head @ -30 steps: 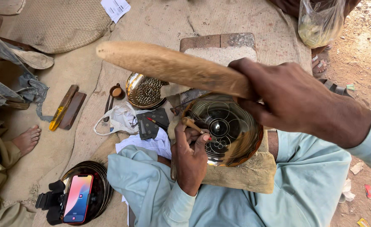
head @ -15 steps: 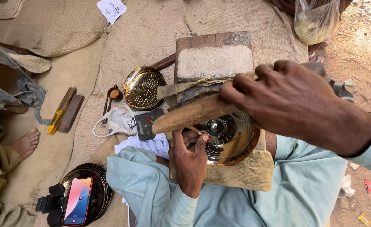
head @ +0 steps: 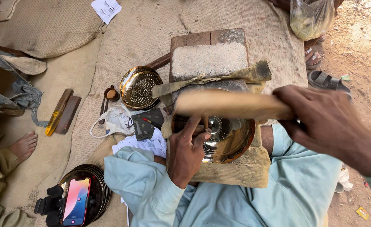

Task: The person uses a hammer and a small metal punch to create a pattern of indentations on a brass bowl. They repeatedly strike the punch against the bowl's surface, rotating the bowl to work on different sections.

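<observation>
A shiny brass plate with an engraved centre rests on a cloth-padded block on my lap. My left hand pinches a thin metal punch upright on the plate's left part. My right hand grips a long wooden mallet, which lies blurred and level just above the punch and hides the plate's upper edge.
Behind the plate stands a stone block on bricks with a cloth strip. A second engraved brass plate, a small cup, wooden sticks, a plastic bag, stacked plates and a phone on a stand lie left. Another person's bare foot shows far left.
The mallet was raised a second ago, swung down toward the punch, and now sits level just over it. My left hand has kept the punch on the plate.
</observation>
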